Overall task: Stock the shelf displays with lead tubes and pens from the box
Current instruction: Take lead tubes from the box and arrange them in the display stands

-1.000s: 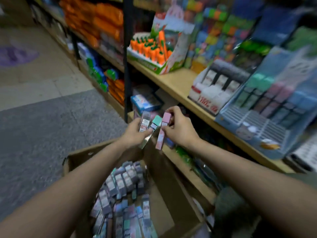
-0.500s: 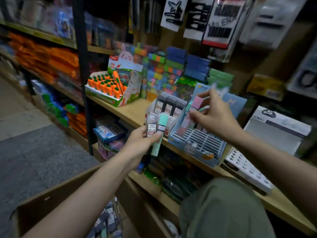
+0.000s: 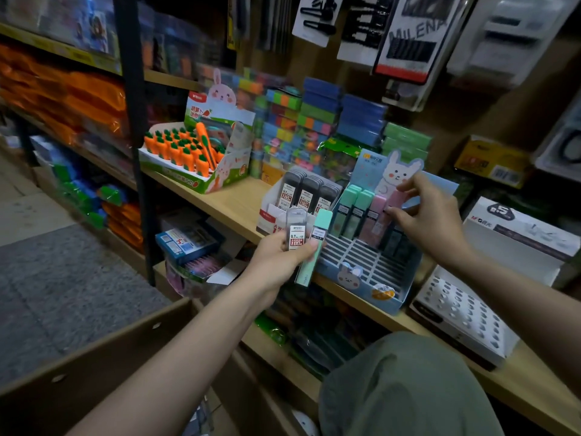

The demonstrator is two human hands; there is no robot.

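My left hand (image 3: 284, 258) grips two lead tubes in front of the shelf: a clear grey one with a red label (image 3: 296, 229) and a mint green one (image 3: 316, 247). My right hand (image 3: 426, 215) pinches a pink lead tube (image 3: 388, 212) and holds it at the slots of the blue bunny display (image 3: 361, 272), next to mint and pink tubes standing there. Left of it a white display (image 3: 270, 220) holds dark grey lead tubes. The cardboard box (image 3: 103, 357) sits low at the front left, its contents mostly out of view.
A carrot pen display (image 3: 188, 155) stands on the wooden shelf (image 3: 226, 202) further left. Stacked colourful packs fill the back. A white perforated box (image 3: 462, 313) and an M&G box (image 3: 518, 231) sit to the right. My knee in green cloth (image 3: 405, 388) is below.
I looked up from the box to the shelf. My right hand carried the pink tube from beside my left hand up to the bunny display; my left hand rose with its two tubes.
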